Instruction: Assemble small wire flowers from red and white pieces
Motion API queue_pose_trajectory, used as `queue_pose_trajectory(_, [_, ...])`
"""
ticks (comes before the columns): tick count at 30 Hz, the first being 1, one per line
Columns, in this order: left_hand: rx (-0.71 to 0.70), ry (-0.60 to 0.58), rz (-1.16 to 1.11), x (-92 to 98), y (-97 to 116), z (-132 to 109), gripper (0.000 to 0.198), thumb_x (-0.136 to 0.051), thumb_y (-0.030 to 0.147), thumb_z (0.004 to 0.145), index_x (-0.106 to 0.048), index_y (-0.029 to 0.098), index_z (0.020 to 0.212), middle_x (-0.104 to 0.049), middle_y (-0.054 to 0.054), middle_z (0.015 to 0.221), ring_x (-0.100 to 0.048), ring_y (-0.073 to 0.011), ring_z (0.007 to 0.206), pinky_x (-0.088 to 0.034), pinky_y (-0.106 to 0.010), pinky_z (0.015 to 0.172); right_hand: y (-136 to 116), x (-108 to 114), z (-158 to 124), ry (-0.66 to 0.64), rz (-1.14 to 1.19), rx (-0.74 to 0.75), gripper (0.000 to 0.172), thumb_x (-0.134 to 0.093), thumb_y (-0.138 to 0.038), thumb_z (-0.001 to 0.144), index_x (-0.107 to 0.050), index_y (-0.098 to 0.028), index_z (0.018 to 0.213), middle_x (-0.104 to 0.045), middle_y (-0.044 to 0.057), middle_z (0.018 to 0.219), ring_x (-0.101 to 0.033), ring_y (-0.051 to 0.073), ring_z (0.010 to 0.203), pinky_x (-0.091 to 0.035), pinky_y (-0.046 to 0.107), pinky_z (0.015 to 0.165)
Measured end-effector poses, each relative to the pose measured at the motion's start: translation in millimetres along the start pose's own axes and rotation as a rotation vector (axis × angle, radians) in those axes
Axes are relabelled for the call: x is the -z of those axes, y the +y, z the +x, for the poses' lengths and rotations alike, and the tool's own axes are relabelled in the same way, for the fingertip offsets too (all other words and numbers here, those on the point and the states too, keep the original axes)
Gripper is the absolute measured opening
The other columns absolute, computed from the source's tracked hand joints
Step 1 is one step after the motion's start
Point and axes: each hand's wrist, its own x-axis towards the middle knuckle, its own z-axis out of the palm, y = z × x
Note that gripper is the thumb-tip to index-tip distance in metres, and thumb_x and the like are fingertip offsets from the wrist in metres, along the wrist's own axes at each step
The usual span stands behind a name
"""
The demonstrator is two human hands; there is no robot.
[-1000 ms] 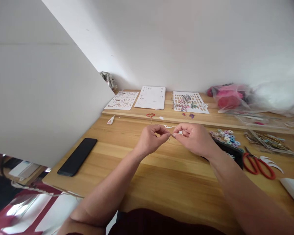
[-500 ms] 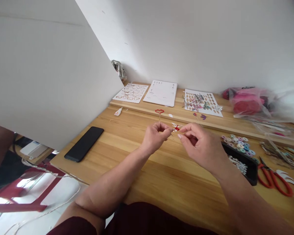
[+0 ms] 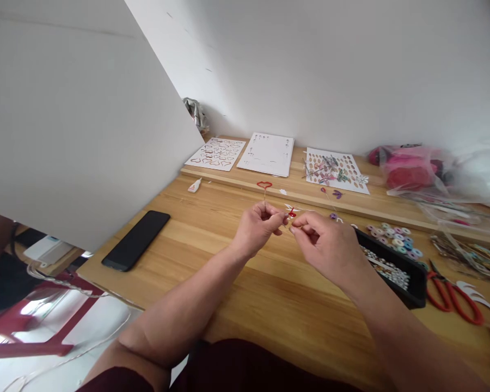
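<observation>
My left hand [image 3: 265,224] is closed in a pinch on a thin wire stem. A red petal-shaped loop [image 3: 264,185] stands upright at the top of that stem, above my fingers. Opposite it, my right hand [image 3: 320,234] also pinches, thumb against forefinger; whatever lies between those fingertips is too small to make out. A small red piece [image 3: 293,214] shows in the gap between both hands; I cannot tell if it is held or lies on the table. White leaf-like cutouts [image 3: 289,207] lie just behind it.
To the right are a black tray [image 3: 417,286] of beads, thread spools [image 3: 400,242] and red-handled pliers [image 3: 465,305]. A phone [image 3: 136,240] and a small glue bottle [image 3: 194,186] lie left. Cutout sheets [image 3: 215,154] lie along the back ledge [image 3: 228,179].
My right hand has moved slightly left and lower, its fingertips closer together. The left hand keeps its pinch on the stem. The view has shifted a little.
</observation>
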Motion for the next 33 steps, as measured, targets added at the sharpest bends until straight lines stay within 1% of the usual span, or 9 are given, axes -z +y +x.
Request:
queue_pose_trajectory(3, [0.017,-0.011,0.078,1.4,1.7,0.3,0.017,-0.072,0.022,0.074,-0.058,0.014,0.072,-0.066,-0.002,0.068,-0.060,-0.0088,0.059,-0.050,-0.019,0.053,0.1,1.7,0.2,-0.026,-0.005,0.043,0.010,-0.058,-0.016,0.087,-0.064,-0.020,0.081,-0.068,0.000,0.069,-0.058,0.012,0.058,-0.038,0.025,0.058])
queue_pose_trajectory(5, [0.040,-0.054,0.145,2.9,2.7,0.1,0.015,-0.071,0.019,0.074,-0.058,0.013,0.072,-0.064,-0.001,0.065,-0.058,-0.0078,0.054,-0.049,-0.019,0.051,0.4,4.9,1.0,-0.028,-0.001,0.045,0.012,-0.058,-0.017,0.088,-0.066,-0.020,0.080,-0.067,0.000,0.069,-0.056,0.012,0.059,-0.038,0.026,0.059])
queue_pose_trajectory(10, [0.110,-0.224,0.181,6.6,3.4,-2.1,0.014,-0.071,0.019,0.074,-0.057,0.014,0.073,-0.066,-0.002,0.068,-0.059,-0.0075,0.056,-0.050,-0.019,0.052,4.9,18.8,6.9,-0.071,0.088,-0.079,0.013,-0.061,-0.021,0.086,-0.069,-0.020,0.077,-0.062,-0.002,0.060,-0.046,0.010,0.050,-0.033,0.026,0.052])
queue_pose_trajectory(15, [0.149,-0.366,0.089,7.1,7.4,-5.6,0.013,-0.071,0.017,0.070,-0.059,0.013,0.070,-0.068,-0.004,0.077,-0.059,-0.0068,0.058,-0.049,-0.019,0.052,19.1,28.5,13.2,-0.199,0.307,-0.183,0.017,-0.064,-0.030,0.084,-0.069,-0.018,0.073,-0.059,-0.002,0.061,-0.046,0.010,0.054,-0.035,0.025,0.052])
queue_pose_trajectory(18, [0.187,-0.425,0.091,6.8,10.4,-7.5,0.011,-0.071,0.016,0.069,-0.060,0.012,0.069,-0.067,-0.003,0.071,-0.056,-0.0056,0.053,-0.047,-0.018,0.051,28.2,28.4,15.0,-0.272,0.413,-0.205,0.021,-0.066,-0.036,0.083,-0.069,-0.018,0.073,-0.058,-0.001,0.061,-0.046,0.011,0.056,-0.036,0.025,0.053])
queue_pose_trajectory(21, [0.216,-0.454,0.110,6.1,11.1,-8.7,0.009,-0.070,0.015,0.070,-0.062,0.012,0.071,-0.065,-0.003,0.067,-0.056,-0.0057,0.052,-0.048,-0.018,0.052,32.7,26.4,15.7,-0.301,0.497,-0.205,0.020,-0.067,-0.036,0.082,-0.070,-0.018,0.074,-0.062,0.000,0.064,-0.049,0.011,0.058,-0.038,0.025,0.054])
queue_pose_trajectory(24, [0.230,-0.448,0.107,5.2,9.9,-9.5,0.009,-0.069,0.015,0.069,-0.061,0.012,0.070,-0.067,-0.005,0.072,-0.058,-0.0064,0.054,-0.049,-0.019,0.052,32.1,25.0,15.5,-0.309,0.540,-0.177,0.018,-0.069,-0.034,0.082,-0.070,-0.018,0.074,-0.064,0.000,0.066,-0.052,0.011,0.060,-0.040,0.025,0.056])
queue_pose_trajectory(27, [0.230,-0.439,0.103,4.3,8.5,-10.0,0.009,-0.069,0.014,0.069,-0.060,0.012,0.069,-0.068,-0.006,0.074,-0.059,-0.0072,0.057,-0.049,-0.019,0.052,28.8,23.8,14.6,-0.298,0.538,-0.165,0.016,-0.069,-0.032,0.082,-0.070,-0.018,0.074,-0.064,0.000,0.066,-0.052,0.011,0.060,-0.040,0.025,0.056])
queue_pose_trajectory(33, [0.234,-0.472,0.086,4.1,9.4,-11.5,0.010,-0.071,0.013,0.068,-0.061,0.013,0.070,-0.067,-0.003,0.066,-0.059,-0.0073,0.054,-0.048,-0.019,0.051,27.3,19.0,13.9,-0.322,0.496,-0.141,0.016,-0.066,-0.030,0.085,-0.072,-0.018,0.077,-0.068,0.001,0.070,-0.054,0.012,0.061,-0.040,0.026,0.058])
